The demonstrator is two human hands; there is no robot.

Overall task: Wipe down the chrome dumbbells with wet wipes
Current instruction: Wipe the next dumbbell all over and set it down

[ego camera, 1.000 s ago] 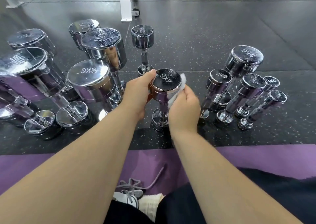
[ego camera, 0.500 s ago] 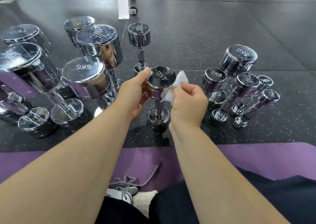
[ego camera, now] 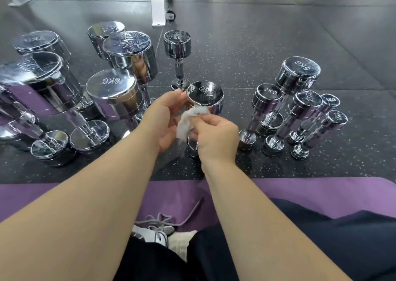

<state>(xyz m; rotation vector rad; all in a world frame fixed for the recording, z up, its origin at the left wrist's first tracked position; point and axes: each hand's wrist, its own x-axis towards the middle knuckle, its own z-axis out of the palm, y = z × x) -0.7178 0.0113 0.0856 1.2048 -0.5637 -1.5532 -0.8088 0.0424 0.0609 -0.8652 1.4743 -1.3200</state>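
A chrome dumbbell [ego camera: 204, 95] stands upright on the dark speckled floor in the middle of the head view. My left hand [ego camera: 165, 123] touches the left side of its top head with straight fingers. My right hand [ego camera: 214, 135] pinches a crumpled white wet wipe [ego camera: 188, 123] and holds it against the near underside of that head. The handle and lower head are mostly hidden behind my hands.
Several large chrome dumbbells stand at the left, among them a 6KG dumbbell [ego camera: 113, 94]. Smaller ones cluster at the right, with a 5KG dumbbell [ego camera: 297, 75] and a 2KG dumbbell [ego camera: 265, 100]. A purple mat [ego camera: 321, 195] lies under my legs. A white equipment leg [ego camera: 158, 4] stands far back.
My right hand has carried the wipe from the right side of the dumbbell's top head round to its near underside. My left hand has loosened from gripping the head to touching it.
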